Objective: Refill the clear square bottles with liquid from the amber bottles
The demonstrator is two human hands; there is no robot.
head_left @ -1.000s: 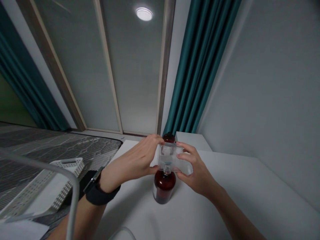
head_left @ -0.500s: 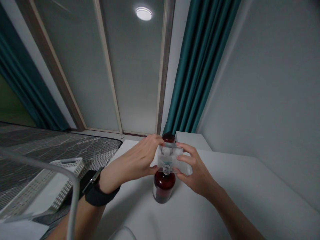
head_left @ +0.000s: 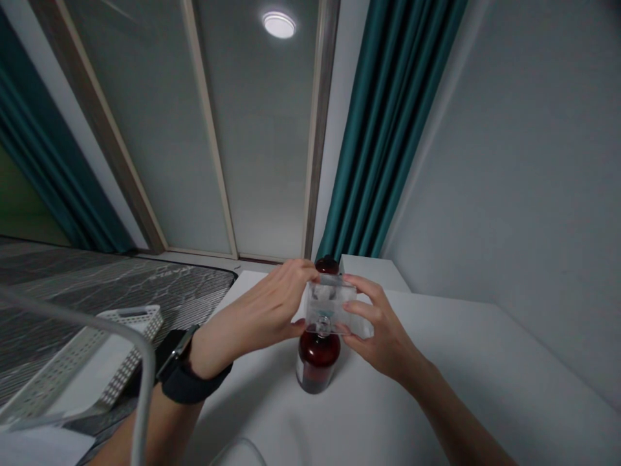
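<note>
Two bare hands sit right at the middle of the shot, the left hand [head_left: 255, 307] and the right hand [head_left: 376, 330], both closed on a clear rectangular plastic box [head_left: 330, 304] from opposite sides. The left fingers [head_left: 291, 275] wrap over its left end and the right fingers [head_left: 361, 310] curl around its right end, so it's basically pinched between them, which looks like a way to keep it steady and level without covering the middle. Right under it, a dark red-brown bottle [head_left: 317, 362] with a pale label stands on a white tabletop [head_left: 427, 395], its neck running up to the box. A dark rounded cap [head_left: 327, 264] pokes out past the far side, though it's hard to tell if that belongs to the same bottle. The bottle seems to be lined up with the box, with the hands held high enough to leave it clear. A black wristband with a watch [head_left: 187, 378] sits on the left wrist. Off to the near left there's a white perforated plastic basket [head_left: 129, 333] on a grey patterned mat [head_left: 97, 285], a white block [head_left: 373, 272] sits at the far edge, and teal curtains [head_left: 392, 129] hang beyond.
</note>
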